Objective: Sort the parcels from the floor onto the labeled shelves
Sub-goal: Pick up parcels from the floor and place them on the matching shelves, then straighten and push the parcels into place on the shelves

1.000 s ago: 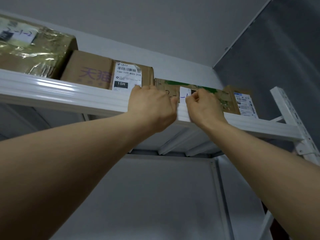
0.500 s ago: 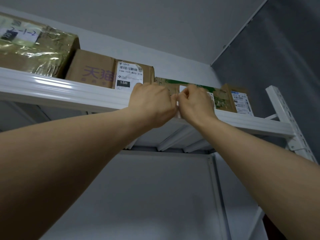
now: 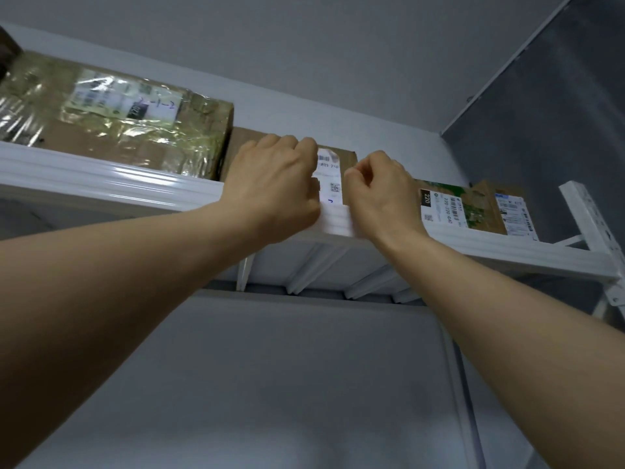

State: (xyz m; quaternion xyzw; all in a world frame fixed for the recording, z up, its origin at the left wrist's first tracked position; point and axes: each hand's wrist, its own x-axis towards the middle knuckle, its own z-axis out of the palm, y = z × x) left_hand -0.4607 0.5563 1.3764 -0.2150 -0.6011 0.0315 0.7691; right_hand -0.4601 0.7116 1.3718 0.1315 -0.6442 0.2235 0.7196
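The white metal shelf (image 3: 101,177) runs across above me, its front rail passing just under both my hands. Left of my left hand (image 3: 274,187), and close beside it, a big parcel wrapped in shiny clear tape (image 3: 135,130) sits on the shelf with a printed label and handwritten digits on its front. Directly behind my hands stands a brown cardboard box (image 3: 238,147), mostly hidden by them; only its left part and a strip with a printed label (image 3: 327,160) show between and above my knuckles. Just right of my right hand (image 3: 382,194) a flat parcel with green print (image 3: 453,204) lies on the shelf, its label marked 220 facing out. Beyond it, further to the right, sits a smaller brown parcel (image 3: 510,211), next to the shelf's perforated upright (image 3: 588,225).

Both my arms reach up and my hands sit close together at the rail, apart from each other. Between them I hold a small white slip (image 3: 333,198) with a blue pen mark, flat against the front of the brown box and the rail. My left hand's fingers are curled over the slip's left edge. My right hand's thumb and forefinger are pinched together at its upper right corner, the other fingers folded in
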